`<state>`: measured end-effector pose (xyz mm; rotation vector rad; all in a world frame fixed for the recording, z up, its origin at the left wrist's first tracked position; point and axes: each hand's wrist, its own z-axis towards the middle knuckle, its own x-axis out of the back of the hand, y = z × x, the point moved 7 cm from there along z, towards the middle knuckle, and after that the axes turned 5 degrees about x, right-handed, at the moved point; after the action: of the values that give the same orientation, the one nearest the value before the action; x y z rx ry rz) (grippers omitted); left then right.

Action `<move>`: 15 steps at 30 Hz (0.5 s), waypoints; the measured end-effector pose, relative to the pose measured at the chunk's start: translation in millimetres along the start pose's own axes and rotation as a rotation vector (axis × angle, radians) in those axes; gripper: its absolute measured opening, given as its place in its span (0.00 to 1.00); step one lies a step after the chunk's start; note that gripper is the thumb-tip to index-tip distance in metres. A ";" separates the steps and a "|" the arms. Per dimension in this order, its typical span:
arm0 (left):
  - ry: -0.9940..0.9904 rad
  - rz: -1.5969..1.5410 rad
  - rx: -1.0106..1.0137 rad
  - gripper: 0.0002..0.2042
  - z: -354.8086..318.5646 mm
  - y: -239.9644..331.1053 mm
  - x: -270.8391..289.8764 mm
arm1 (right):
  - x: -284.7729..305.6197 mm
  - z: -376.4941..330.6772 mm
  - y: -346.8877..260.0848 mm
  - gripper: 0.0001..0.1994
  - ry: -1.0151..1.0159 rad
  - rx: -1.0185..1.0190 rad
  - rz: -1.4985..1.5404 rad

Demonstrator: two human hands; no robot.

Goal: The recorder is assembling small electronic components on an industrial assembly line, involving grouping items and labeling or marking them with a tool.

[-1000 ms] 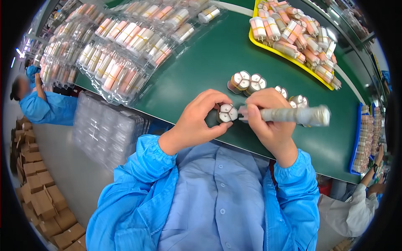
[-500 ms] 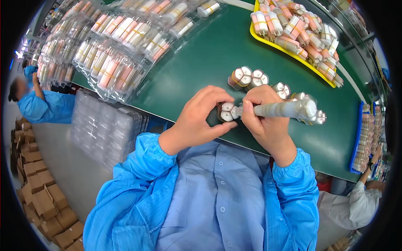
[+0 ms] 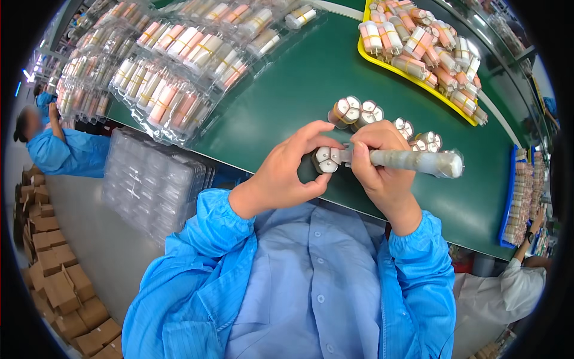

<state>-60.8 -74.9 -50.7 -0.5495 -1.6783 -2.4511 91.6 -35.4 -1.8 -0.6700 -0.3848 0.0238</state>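
Note:
My left hand (image 3: 286, 173) curves its thumb and fingers round a bundle of white-capped cylinders (image 3: 326, 160), which stands upright on the green table near its front edge. In my right hand (image 3: 384, 167) is a tool with a thick, pale, wrapped handle (image 3: 418, 160). Its flat greyish tip touches or almost touches the bundle's right side; the exact tool kind cannot be told. Just beyond my hands stands a row of similar bundles, including a transparent-wrapped bundle (image 3: 345, 112) at the left and another bundle (image 3: 427, 142) by the tool handle.
A yellow tray (image 3: 412, 72) heaped with pink and white banded bundles sits at far right. Clear plastic trays (image 3: 161, 110) of bundles cover the far left; stacked clear trays (image 3: 149, 179) stand below. A blue bin (image 3: 509, 206) is at right, and two people work nearby.
The tool's handle has swung lower, its rear end moving right and nearer me, uncovering the bundles behind. My left hand still encircles the same bundle.

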 end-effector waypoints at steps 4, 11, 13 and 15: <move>-0.044 0.004 0.009 0.42 1.5 -0.6 -0.5 | -6.8 -2.3 4.2 0.05 -0.064 -0.044 0.019; 0.123 0.369 0.037 0.39 3.2 4.2 0.2 | -11.3 -6.5 7.4 0.05 -0.116 -0.086 -0.002; 0.147 0.339 0.004 0.38 1.2 6.6 0.3 | -6.7 -4.8 6.5 0.05 -0.066 -0.052 0.007; 0.130 0.241 -0.015 0.38 0.4 4.4 0.4 | 1.8 -3.6 3.6 0.04 0.004 -0.008 0.008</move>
<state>-59.8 -76.1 -46.6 -0.5460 -1.4529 -2.2776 95.0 -34.6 -6.0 -0.6790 -0.3781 0.0286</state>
